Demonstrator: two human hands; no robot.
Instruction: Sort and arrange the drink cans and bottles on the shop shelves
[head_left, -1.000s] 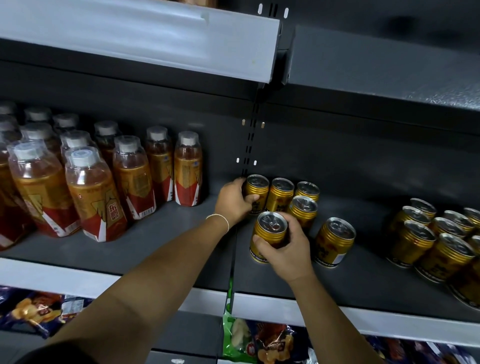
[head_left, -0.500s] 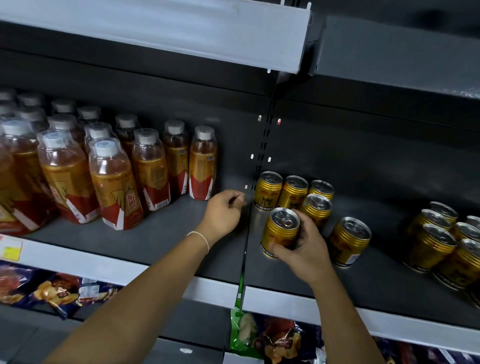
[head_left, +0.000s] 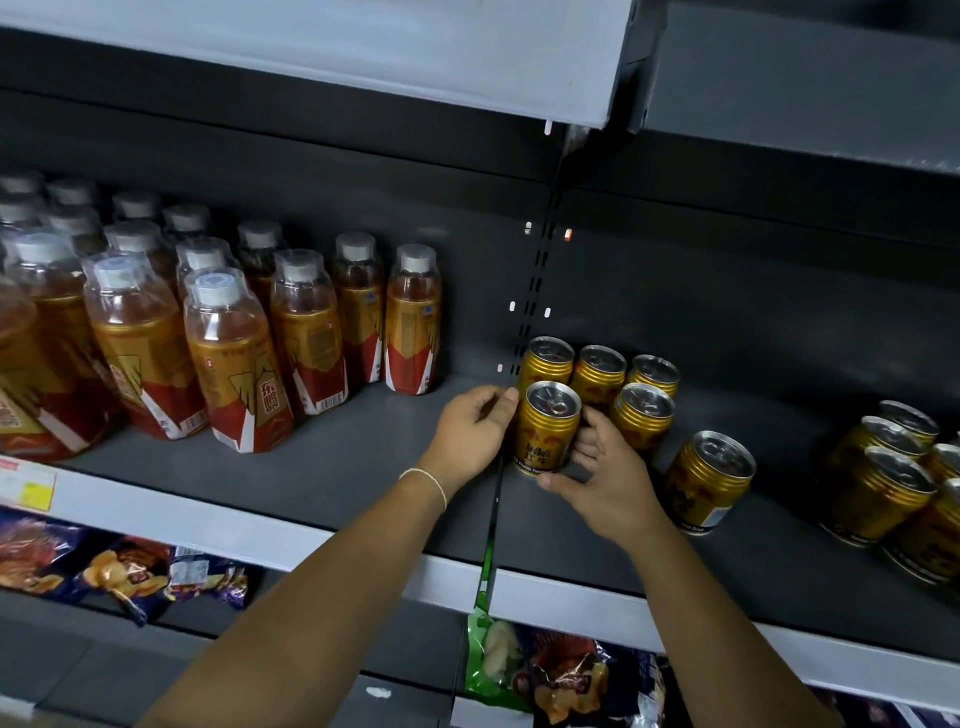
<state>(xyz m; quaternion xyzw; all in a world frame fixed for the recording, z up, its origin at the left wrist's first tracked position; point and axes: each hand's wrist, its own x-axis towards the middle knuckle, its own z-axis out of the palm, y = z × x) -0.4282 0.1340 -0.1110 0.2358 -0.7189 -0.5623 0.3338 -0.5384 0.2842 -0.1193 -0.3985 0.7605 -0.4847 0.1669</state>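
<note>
Red Bull can (head_left: 548, 431), label "RedBull" | right hand (head_left: 608, 483) grasps it | left hand (head_left: 470, 431) clenched, thumb touching it, moved in from left

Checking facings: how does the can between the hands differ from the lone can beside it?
The front can is touched by the left hand and right hand; the lone can stands untouched. The front can shows its logo; the lone can a white panel. Both gold, unopened.
</note>
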